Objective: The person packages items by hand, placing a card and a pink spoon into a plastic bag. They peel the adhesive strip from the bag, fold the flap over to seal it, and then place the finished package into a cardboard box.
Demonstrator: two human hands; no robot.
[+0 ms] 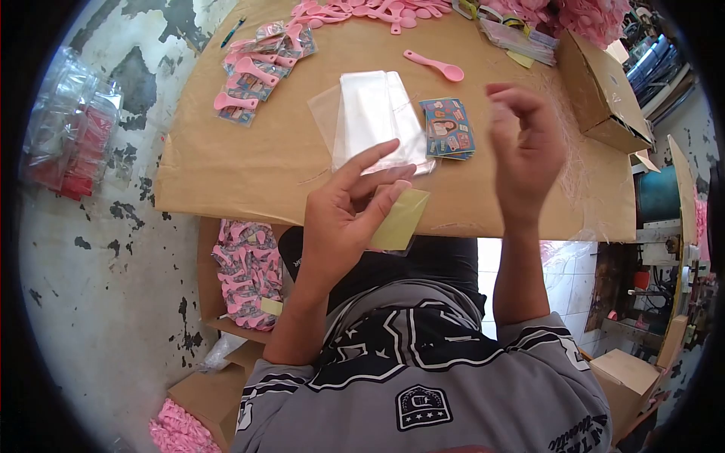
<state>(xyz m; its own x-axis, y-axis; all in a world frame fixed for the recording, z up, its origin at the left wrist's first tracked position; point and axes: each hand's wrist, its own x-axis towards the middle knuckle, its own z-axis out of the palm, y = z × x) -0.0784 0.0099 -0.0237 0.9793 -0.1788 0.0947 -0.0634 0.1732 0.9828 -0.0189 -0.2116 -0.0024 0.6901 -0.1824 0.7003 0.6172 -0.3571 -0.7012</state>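
Observation:
My left hand (343,215) pinches a clear plastic bag with a yellow-green card (402,219) in it, just over the table's near edge. My right hand (529,143) is raised at the right, its fingers curled in and slightly blurred; whatever they may hold cannot be made out. Between my hands, flat on the table, lies a stack of clear plastic bags (366,106). Right beside it sits a pile of blue printed cards (450,128), close to my right hand. A single pink spoon (434,66) rests beyond the cards.
Bagged cards with pink spoons (253,72) are heaped at the table's left. More pink spoons (370,9) lie along the far edge. A cardboard box (604,90) stands at the right. Below left, another box holds filled packs (248,275).

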